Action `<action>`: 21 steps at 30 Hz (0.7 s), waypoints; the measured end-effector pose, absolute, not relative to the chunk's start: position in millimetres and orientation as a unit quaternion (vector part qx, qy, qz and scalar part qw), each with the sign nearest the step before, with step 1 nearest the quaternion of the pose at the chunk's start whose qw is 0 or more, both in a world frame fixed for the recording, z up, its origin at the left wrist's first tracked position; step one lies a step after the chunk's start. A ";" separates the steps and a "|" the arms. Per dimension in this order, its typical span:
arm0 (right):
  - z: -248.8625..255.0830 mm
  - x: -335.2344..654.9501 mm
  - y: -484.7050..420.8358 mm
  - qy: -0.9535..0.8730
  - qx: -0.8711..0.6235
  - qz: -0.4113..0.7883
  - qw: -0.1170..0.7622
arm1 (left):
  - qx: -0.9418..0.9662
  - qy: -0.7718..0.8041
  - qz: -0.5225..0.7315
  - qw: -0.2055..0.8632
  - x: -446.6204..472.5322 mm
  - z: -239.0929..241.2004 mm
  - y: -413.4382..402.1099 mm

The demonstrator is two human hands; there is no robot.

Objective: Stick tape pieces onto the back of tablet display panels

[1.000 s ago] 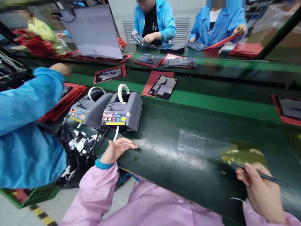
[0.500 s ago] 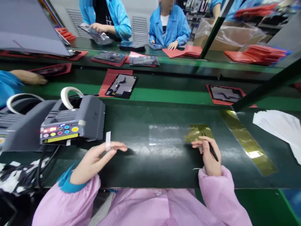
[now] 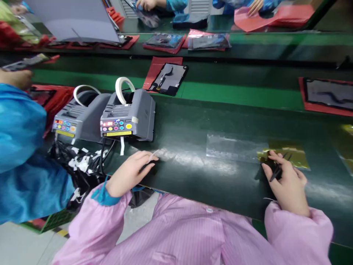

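Note:
My left hand rests on the dark green bench just in front of the grey tape dispenser. Its fingers are curled and a small strip of white tape sticks up from the fingertips. Another cut strip of tape hangs from the dispenser's mouth. My right hand is closed around black tweezers, with the tips over a yellow film patch. A clear film sheet lies left of that patch.
A second tape dispenser stands left of the first. A co-worker's blue sleeve fills the left side. Red trays with dark panels lie on the green conveyor. Other people's hands work at the far bench.
The camera has swung left and down. My left hand has dropped onto the bench with the tape strip. My right hand stays on the yellow film with the tweezers.

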State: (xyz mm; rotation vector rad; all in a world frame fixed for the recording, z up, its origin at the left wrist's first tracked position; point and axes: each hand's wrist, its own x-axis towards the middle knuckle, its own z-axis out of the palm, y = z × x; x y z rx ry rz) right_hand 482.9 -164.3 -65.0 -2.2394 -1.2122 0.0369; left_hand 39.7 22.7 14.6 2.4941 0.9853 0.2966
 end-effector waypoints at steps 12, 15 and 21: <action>-55.2 477.8 -161.3 -0.441 -0.858 0.013 0.263 | 0.885 0.440 0.131 0.083 17.1 -58.8 -35.2; -54.2 477.5 -161.9 -0.444 -0.859 0.015 0.255 | 0.885 0.440 0.132 0.069 17.3 -60.5 -34.5; -57.3 480.7 -163.2 -0.454 -0.852 0.009 0.260 | 0.889 0.433 0.142 0.053 20.0 -59.7 -34.2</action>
